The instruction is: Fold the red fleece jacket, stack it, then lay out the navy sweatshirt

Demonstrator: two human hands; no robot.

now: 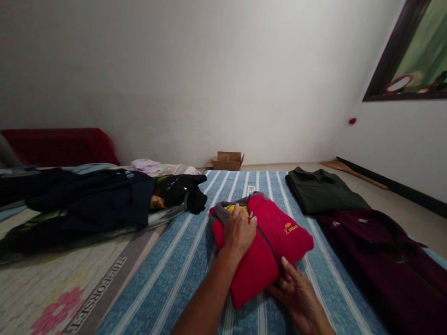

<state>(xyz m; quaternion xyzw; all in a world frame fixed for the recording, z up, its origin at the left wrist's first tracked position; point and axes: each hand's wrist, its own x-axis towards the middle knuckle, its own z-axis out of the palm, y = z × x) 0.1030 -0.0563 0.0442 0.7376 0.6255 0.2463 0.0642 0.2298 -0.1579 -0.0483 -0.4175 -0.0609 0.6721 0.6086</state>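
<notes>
A folded red fleece jacket (268, 242) with a grey collar and a yellow logo lies on the blue striped sheet (188, 251). My left hand (239, 230) rests flat on its upper left part, near the collar and zip, fingers stretched out. My right hand (296, 291) sits at the jacket's near lower edge, thumb on top and fingers tucked under the fabric, gripping the edge.
A folded dark green shirt (323, 190) and a maroon garment (380, 256) lie to the right. A heap of dark clothes (94, 200) lies at the left on a floral mat (52, 284). A cardboard box (227, 161) stands by the far wall, a red pillow (61, 146) at far left.
</notes>
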